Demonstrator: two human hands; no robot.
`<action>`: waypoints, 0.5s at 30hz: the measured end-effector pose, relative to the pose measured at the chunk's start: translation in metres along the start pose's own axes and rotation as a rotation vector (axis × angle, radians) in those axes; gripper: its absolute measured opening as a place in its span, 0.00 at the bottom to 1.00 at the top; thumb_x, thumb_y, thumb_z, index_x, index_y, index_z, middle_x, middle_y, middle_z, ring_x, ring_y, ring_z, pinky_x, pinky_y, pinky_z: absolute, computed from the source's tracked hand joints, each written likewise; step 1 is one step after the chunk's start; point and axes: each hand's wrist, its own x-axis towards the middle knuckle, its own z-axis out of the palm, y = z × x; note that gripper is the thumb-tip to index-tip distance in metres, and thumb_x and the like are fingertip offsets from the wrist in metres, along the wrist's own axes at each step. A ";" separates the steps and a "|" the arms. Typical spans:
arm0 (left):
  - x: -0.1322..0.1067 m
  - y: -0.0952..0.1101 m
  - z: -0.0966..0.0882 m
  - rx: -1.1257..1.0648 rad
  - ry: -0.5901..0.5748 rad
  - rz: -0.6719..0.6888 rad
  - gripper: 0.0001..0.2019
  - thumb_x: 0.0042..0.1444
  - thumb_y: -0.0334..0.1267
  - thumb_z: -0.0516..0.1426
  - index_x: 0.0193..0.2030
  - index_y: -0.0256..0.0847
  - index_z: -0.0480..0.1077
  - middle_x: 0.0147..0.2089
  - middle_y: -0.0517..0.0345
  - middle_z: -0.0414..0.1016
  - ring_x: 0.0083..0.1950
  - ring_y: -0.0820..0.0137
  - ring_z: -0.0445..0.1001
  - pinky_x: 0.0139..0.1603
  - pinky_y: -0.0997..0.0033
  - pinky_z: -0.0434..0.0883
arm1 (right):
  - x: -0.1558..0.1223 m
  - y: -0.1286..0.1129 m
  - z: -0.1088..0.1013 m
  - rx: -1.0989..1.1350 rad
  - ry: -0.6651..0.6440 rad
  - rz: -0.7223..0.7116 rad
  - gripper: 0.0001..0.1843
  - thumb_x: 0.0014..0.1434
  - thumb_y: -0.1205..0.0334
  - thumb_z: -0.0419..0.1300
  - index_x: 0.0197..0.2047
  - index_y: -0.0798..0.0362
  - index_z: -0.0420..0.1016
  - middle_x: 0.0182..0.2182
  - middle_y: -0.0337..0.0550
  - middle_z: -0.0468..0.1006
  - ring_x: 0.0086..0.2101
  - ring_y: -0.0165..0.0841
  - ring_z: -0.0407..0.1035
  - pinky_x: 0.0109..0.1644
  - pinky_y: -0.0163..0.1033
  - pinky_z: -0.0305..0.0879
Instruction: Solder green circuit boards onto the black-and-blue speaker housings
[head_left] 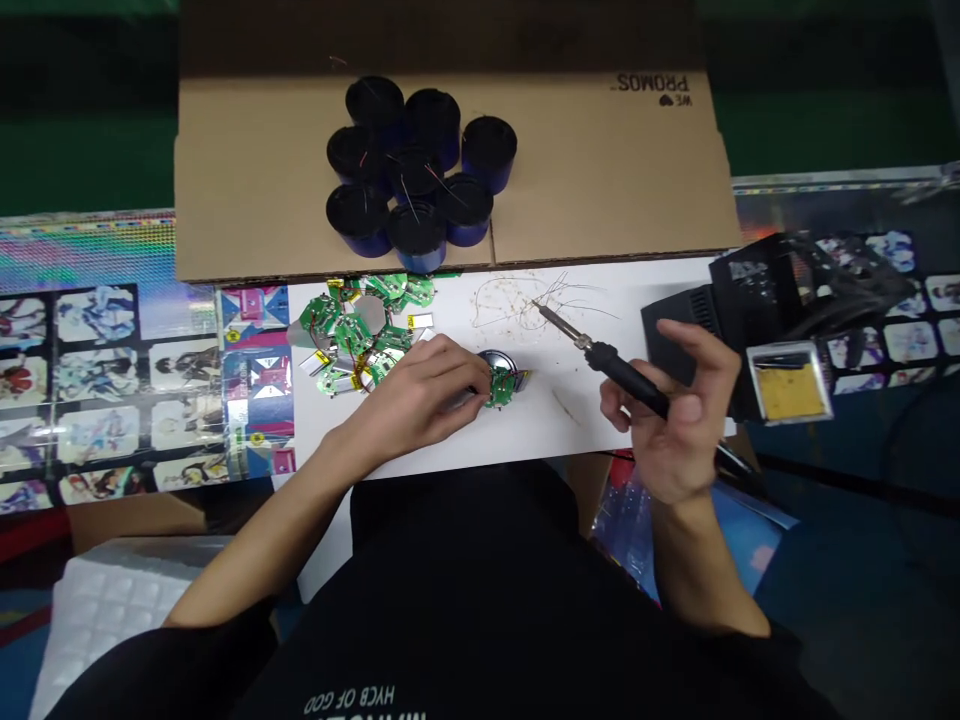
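My left hand [431, 392] is closed, its fingertips pinching a small green circuit board [501, 386]. Behind that board shows the dark round rim of a cup-like part [496, 358], partly covered by the hand. A soldering iron [626, 375] with a black handle lies in my right hand [679, 430], its index finger raised off the handle. The iron's metal tip points up and left, over thin loose wires [555, 297] on the white table surface. Left of my left hand is a pile of green circuit boards [349, 335] with small silver batteries.
Several dark blue round housings [418, 236] with thin wires stand on a cardboard box [600, 190] at the back. At right are a black soldering station [750, 295] and a tray with a yellow sponge [789, 388]. Printed sheets [112, 390] cover the left side.
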 end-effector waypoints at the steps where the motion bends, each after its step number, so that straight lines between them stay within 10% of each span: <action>1: 0.001 -0.001 0.000 0.002 -0.014 -0.010 0.04 0.70 0.33 0.59 0.46 0.43 0.77 0.49 0.52 0.84 0.51 0.60 0.77 0.56 0.59 0.71 | -0.001 -0.001 -0.004 -0.010 -0.002 0.017 0.26 0.66 0.39 0.66 0.61 0.42 0.75 0.29 0.38 0.82 0.22 0.33 0.71 0.20 0.38 0.60; 8: 0.005 -0.001 -0.001 -0.094 -0.022 -0.076 0.04 0.69 0.32 0.58 0.43 0.42 0.75 0.47 0.53 0.84 0.51 0.61 0.81 0.57 0.61 0.72 | -0.021 0.005 -0.016 -0.367 0.077 -0.095 0.06 0.60 0.58 0.75 0.40 0.46 0.86 0.31 0.41 0.85 0.25 0.33 0.78 0.25 0.39 0.72; 15: 0.006 0.001 -0.001 -0.097 -0.026 -0.115 0.04 0.66 0.31 0.58 0.42 0.43 0.74 0.47 0.53 0.84 0.52 0.61 0.80 0.58 0.59 0.72 | -0.019 0.006 -0.010 -0.398 -0.093 -0.097 0.10 0.59 0.61 0.73 0.45 0.46 0.83 0.31 0.40 0.86 0.24 0.33 0.78 0.24 0.38 0.73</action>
